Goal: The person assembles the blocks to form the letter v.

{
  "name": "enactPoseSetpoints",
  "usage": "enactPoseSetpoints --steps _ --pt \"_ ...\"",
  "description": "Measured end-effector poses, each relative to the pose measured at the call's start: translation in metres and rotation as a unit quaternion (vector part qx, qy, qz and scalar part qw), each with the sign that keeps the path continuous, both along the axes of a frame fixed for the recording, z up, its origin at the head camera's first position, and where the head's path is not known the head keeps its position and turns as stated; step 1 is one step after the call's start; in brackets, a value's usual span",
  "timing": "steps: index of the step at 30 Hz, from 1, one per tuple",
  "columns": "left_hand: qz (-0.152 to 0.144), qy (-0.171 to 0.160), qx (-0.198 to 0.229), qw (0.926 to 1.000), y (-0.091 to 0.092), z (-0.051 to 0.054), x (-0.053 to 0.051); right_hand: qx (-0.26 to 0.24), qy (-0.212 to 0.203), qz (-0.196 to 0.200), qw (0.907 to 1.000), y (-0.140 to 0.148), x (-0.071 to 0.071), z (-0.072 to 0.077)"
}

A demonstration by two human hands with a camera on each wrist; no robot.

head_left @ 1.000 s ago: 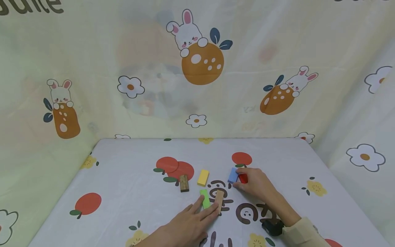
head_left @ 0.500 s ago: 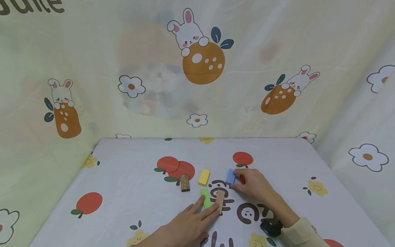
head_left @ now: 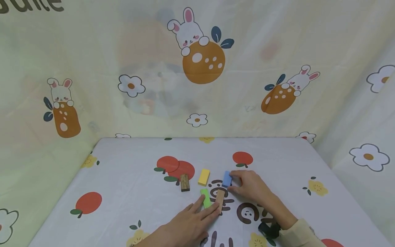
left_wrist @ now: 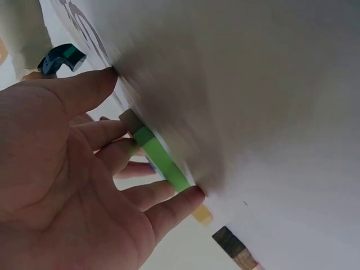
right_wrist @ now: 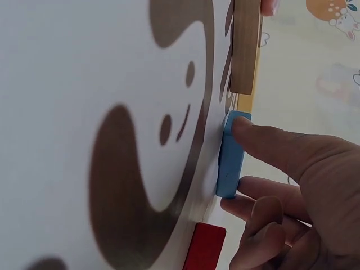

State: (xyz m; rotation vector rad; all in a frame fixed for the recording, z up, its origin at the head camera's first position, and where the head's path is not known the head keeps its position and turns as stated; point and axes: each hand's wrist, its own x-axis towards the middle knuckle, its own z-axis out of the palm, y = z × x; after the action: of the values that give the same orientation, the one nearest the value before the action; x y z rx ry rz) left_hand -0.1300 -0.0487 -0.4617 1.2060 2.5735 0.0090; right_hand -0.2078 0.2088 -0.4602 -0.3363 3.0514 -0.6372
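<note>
My right hand (head_left: 253,187) holds the blue block (head_left: 227,179) by its ends on the table. In the right wrist view the thumb of that hand (right_wrist: 292,185) lies on one end of the blue block (right_wrist: 230,157) and fingers are at the other. My left hand (head_left: 185,223) rests with extended fingers on the green block (head_left: 205,199) and the tan block (head_left: 220,199), which stand side by side with a gap. In the left wrist view the fingers of that hand (left_wrist: 112,152) reach along the green block (left_wrist: 162,160), thumb apart.
Behind the green block lies a yellow block (head_left: 204,177), with a dark brown wooden block (head_left: 184,183) to its left. A red block (right_wrist: 205,247) lies near my right hand, hidden behind it in the head view. A patterned cloth wall (head_left: 154,116) rises behind the table.
My right hand has slid the blue block to the left, nearer the tan block. The red block is now out of sight in the head view. My left hand has stayed in place.
</note>
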Motion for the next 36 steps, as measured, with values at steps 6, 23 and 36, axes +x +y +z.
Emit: enactPoseSetpoints --steps 6,23,36 --pt "-0.003 0.003 -0.003 1.0 -0.0004 -0.0002 0.0006 0.009 -0.002 0.007 0.9999 -0.0017 0.0005 -0.0015" --pt "0.001 -0.003 -0.004 1.0 0.0001 -0.0014 0.0004 0.001 -0.016 0.015 0.9998 -0.0008 0.0018 0.0008" --pt "0.007 0.002 0.0 1.0 0.0009 -0.0037 0.0 -0.024 -0.019 0.018 0.9994 0.0057 -0.0059 -0.003"
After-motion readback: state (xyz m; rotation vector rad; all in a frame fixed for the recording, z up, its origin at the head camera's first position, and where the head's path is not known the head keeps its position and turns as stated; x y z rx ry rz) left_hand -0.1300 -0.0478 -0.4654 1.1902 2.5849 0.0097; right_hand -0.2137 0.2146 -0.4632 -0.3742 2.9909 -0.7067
